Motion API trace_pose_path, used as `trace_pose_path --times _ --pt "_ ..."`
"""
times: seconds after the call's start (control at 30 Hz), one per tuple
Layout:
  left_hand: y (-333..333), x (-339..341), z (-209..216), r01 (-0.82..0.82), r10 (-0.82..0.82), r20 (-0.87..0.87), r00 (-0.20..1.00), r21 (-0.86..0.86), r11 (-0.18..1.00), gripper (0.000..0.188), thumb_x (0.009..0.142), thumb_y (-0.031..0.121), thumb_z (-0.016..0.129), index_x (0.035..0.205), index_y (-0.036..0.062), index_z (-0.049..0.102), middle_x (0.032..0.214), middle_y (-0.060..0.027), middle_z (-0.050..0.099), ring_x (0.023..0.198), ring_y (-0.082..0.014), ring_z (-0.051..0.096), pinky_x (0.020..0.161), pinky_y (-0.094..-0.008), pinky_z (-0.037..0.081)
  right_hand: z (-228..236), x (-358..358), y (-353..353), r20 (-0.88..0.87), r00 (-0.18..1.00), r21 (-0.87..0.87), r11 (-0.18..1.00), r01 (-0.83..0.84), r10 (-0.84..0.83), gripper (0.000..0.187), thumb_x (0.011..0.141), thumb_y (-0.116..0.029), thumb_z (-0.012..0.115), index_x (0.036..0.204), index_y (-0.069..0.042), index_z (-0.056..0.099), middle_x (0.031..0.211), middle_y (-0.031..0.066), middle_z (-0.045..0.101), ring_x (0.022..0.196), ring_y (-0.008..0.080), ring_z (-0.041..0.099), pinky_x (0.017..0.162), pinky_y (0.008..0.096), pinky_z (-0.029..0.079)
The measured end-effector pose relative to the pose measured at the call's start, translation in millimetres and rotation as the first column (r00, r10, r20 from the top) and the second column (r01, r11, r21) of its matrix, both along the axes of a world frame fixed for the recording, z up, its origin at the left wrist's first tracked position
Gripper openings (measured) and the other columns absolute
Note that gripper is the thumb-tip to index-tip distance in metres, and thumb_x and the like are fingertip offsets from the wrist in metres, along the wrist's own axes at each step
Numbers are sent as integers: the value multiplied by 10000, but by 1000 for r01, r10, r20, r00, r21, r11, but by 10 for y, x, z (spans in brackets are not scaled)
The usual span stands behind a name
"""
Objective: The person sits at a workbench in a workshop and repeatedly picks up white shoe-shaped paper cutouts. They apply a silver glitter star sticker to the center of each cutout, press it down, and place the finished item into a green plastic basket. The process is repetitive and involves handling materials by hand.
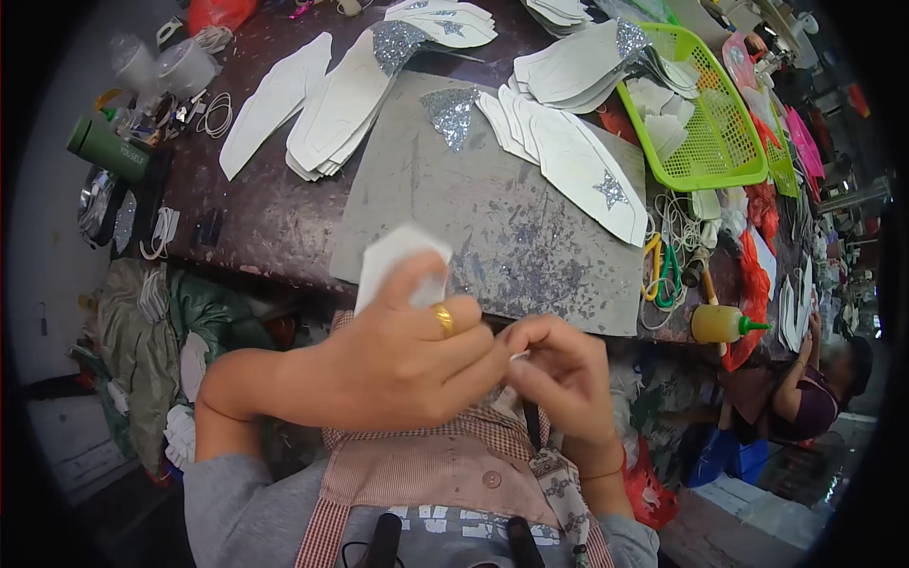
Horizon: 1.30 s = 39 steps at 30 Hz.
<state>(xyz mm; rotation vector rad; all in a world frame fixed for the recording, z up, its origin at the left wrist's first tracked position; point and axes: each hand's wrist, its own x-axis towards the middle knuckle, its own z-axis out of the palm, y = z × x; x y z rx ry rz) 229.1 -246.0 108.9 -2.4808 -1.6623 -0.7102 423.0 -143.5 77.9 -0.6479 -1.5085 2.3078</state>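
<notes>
My left hand (417,350), with a gold ring on one finger, is closed on a white cut piece (383,265) that sticks up past the fingers, blurred by motion. Beside it, my right hand (563,379) is closed in a pinch, with a tiny white bit (519,357) at its fingertips; whether that belongs to the same piece I cannot tell. Both hands are in front of the table's near edge, almost touching each other. Ahead of them, on a worn grey board (407,194), lie fanned white cut pieces (578,161) with a silver glitter star and a silver glitter patch (450,115).
More stacked white pieces (341,104) lie at the far left of the board. To the right stand a green basket (748,180), yellow- and green-handled scissors (669,275) and a glue bottle (717,324). A green tumbler (109,151) is at left. Another person (805,402) sits far right.
</notes>
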Motion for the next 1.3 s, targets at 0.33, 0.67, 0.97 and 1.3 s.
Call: trace_pose_path --times 0.33,0.67,0.97,1.3 --pt "-549 535 -1118 -11 476 874 -103 -479 878 322 793 276 770 863 -30 701 908 -116 679 832 -175 630 746 -299 483 -716 64 -364 -41 947 -622 750 226 -319 143 910 12 576 1053 18 573 1051 107 646 987 154 604 902 286 465" --pt "-515 389 -957 14 580 808 105 -585 811 168 807 83 735 929 -30 713 894 -119 697 765 -139 645 652 -246 498 -677 95 -153 273 961 137 988 -73 33 192 861 -42 672 1023 59 647 914 60 666 806 91 594 702 229 470" --pt "-484 391 -917 -118 535 819 208 -522 845 129 793 64 734 879 -32 723 813 -114 700 721 -131 646 616 -238 492 -588 52 -143 208 970 34 990 -134 124 195 903 -83 639 1040 55 633 911 55 636 839 84 568 721 236 458" --pt "-491 541 -1062 45 591 800 -103 -590 806 157 833 80 692 939 -37 706 882 -94 688 775 -102 628 634 -235 492 -568 -3 -91 190 967 -21 986 -167 167 246 857 -35 679 1079 61 631 1087 109 658 964 124 608 825 246 482"
